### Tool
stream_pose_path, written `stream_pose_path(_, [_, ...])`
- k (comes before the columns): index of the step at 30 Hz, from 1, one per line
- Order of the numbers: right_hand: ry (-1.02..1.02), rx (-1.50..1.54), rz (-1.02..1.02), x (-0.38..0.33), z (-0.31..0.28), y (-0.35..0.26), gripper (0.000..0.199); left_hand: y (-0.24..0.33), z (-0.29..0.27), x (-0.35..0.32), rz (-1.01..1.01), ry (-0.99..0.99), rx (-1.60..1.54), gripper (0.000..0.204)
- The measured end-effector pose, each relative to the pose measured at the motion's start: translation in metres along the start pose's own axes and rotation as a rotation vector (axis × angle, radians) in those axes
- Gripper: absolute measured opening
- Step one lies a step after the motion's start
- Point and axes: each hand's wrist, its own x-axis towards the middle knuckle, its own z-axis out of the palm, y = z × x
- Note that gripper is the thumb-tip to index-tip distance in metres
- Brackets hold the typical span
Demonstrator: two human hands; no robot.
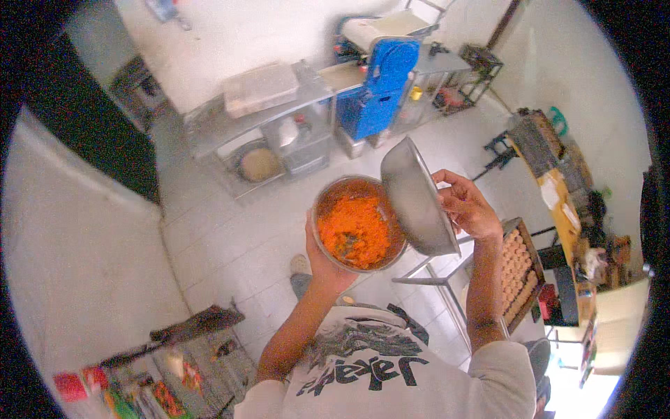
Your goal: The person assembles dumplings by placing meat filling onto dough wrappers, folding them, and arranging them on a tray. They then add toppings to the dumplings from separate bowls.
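Note:
Near the middle of the head view is a round metal bowl (323,246) with a bright orange, crumbly food (354,227) inside, perhaps grated carrot; I cannot tell for sure. Some dark bits show in the lower part of the orange food. My left hand (328,269) is wrapped around the bowl's lower left side. A second metal bowl (415,199), tipped on its side, is gripped at its rim by my right hand (471,209). This tilted bowl touches or overlaps the first bowl's right edge; its inside is turned away.
Along the far wall stands a metal table (265,115) with a pale box on top. A tall blue container (380,105) is beside it. At right, close to my forearm, is a tray of rounded pale brown pieces (516,272). Low shelves with packages (167,377) stand at lower left.

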Motion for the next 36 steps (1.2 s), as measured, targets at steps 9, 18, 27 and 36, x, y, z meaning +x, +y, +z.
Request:
stream_pose_path(9, [0.444,-0.252,0.089,0.052,0.007,-0.027,0.034,0.051,-0.001,0.133,-0.457,-0.045,-0.087,0.063])
stream_pose_path(18, [1.212,-0.915,0.056,0.046,0.064,-0.023,0.031,0.047,-0.014,0.192,-0.661,-0.116,0.173,0.061])
stream_pose_path(27, [0.98,-1.015,-0.009,0.046,0.077,0.035,0.027,-0.004,-0.052,0.197,-0.791,0.042,0.394,0.059])
stream_pose_path(36, [0.795,-1.023,0.1,-0.05,-0.017,0.11,0.025,-0.162,-0.074,0.169,-0.643,0.062,0.509,0.066])
